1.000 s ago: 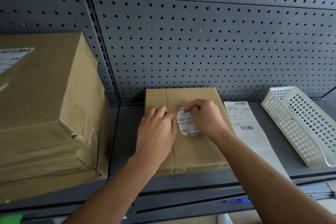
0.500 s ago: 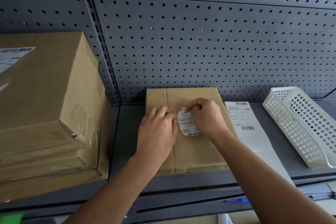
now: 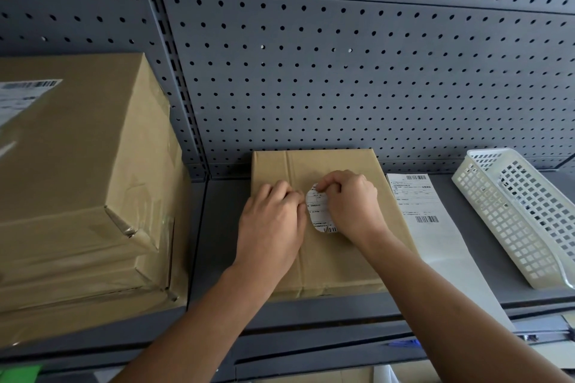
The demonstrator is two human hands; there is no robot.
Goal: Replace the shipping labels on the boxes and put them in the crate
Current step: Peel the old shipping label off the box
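Fingers (image 3: pixel 333 182) of the right hand (image 3: pixel 351 205) are curled, and the thumb and forefinger pinch the upper edge of the white label (image 3: pixel 317 211), which lies on top of the small box (image 3: pixel 329 261) near the centre of the frame. The label has a rounded, uneven outline, and its lower left corner is turned up a little. The left hand (image 3: pixel 270 221) rests on the same box, just beside the left edge of the label. Its fingers (image 3: pixel 280 193) are bent with the tips tucked under, so I cannot tell if they grip the label or only press on the cardboard.

The small box lies flat on the grey shelf (image 3: pixel 224 227), against the pegboard wall (image 3: pixel 342 71). At the right of it, touching its side, lies a long label sheet (image 3: pixel 435 242) with barcodes printed on it. Further right, at the frame edge, a white plastic crate (image 3: pixel 513 221) stands tilted. At the left of the frame a large box (image 3: pixel 87 183) carries its own label (image 3: pixel 21 93) on top.
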